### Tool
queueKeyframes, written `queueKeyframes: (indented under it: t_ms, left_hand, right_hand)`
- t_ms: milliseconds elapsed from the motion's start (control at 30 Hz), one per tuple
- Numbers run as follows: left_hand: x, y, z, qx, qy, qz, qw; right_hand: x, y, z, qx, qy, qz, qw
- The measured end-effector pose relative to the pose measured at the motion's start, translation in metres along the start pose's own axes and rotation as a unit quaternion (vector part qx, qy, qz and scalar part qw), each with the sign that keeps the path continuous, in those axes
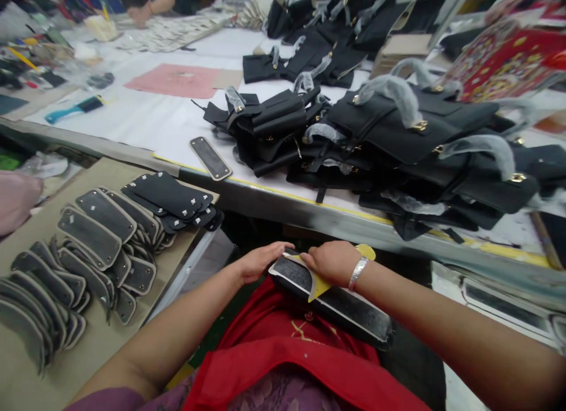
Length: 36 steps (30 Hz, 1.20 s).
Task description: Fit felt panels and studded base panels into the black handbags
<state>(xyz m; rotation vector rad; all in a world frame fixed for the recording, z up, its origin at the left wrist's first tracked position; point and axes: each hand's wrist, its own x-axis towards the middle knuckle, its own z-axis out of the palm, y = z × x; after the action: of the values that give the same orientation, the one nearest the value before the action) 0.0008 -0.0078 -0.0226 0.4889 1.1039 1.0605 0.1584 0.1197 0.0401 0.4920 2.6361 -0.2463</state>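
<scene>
There, past the right hand (333, 262), handbags (378, 132), contents hidden.

I see teal-handled brush (73, 110) near the worktop (121, 117) front edge | pink sheet (161, 84) farther from that edge | black bags (380, 137) heaped along it | red patterned piece (522, 69) behind them

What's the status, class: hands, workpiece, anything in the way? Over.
Left hand at left end of dark panel. Right hand gripping yellow piece. Both partly cover the panel's upper face. Black bags on table ahead.
</scene>
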Motion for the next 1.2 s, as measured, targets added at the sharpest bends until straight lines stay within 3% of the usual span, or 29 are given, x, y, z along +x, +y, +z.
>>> queueKeyframes:
  t_ms: [100,200,367,467,600,700,767,833,900,967,1067,1200]
  left_hand:
    - [-0.007,-0.002,-0.014,-0.048,0.003,0.007,0.999]
    - [-0.019,-0.001,-0.029,-0.016,0.019,-0.004,1.000]
    - [-0.051,0.013,-0.040,0.064,0.051,-0.043,0.996]
    - [-0.060,0.014,-0.031,0.017,0.005,-0.046,0.999]
    - [-0.040,0.005,-0.010,-0.019,-0.030,-0.058,0.998]
    - [-0.020,-0.002,-0.001,-0.053,-0.036,-0.051,0.997]
    - [-0.013,-0.007,0.001,-0.078,-0.040,-0.024,0.996]
    - [-0.011,-0.012,0.001,-0.103,-0.037,0.016,0.994]
    - [-0.012,-0.018,-0.001,-0.123,-0.036,0.040,0.991]
    - [-0.013,-0.022,-0.004,-0.141,-0.046,0.042,0.988]
    - [-0.013,-0.026,-0.008,-0.170,-0.062,0.042,0.983]
    - [-0.011,-0.030,-0.013,-0.202,-0.067,0.051,0.976]
  right_hand:
    - [-0.028,0.011,-0.003,0.049,-0.002,0.066,0.997]
    - [-0.066,0.020,0.000,0.189,-0.008,0.103,0.976]
    - [-0.112,-0.001,0.022,0.432,0.037,0.073,0.898]
    - [-0.118,-0.030,0.042,0.505,0.070,0.071,0.857]
    - [-0.108,-0.060,0.061,0.442,0.075,0.093,0.889]
    - [-0.095,-0.072,0.066,0.468,0.086,0.101,0.874]
    - [-0.086,-0.080,0.067,0.529,0.132,0.128,0.828]
    - [-0.075,-0.092,0.070,0.612,0.177,0.151,0.756]
    - [-0.063,-0.107,0.075,0.697,0.194,0.156,0.672]
    - [-0.050,-0.122,0.081,0.748,0.184,0.167,0.615]
    - [-0.033,-0.137,0.087,0.778,0.124,0.203,0.582]
    - [-0.020,-0.144,0.081,0.823,-0.021,0.188,0.535]
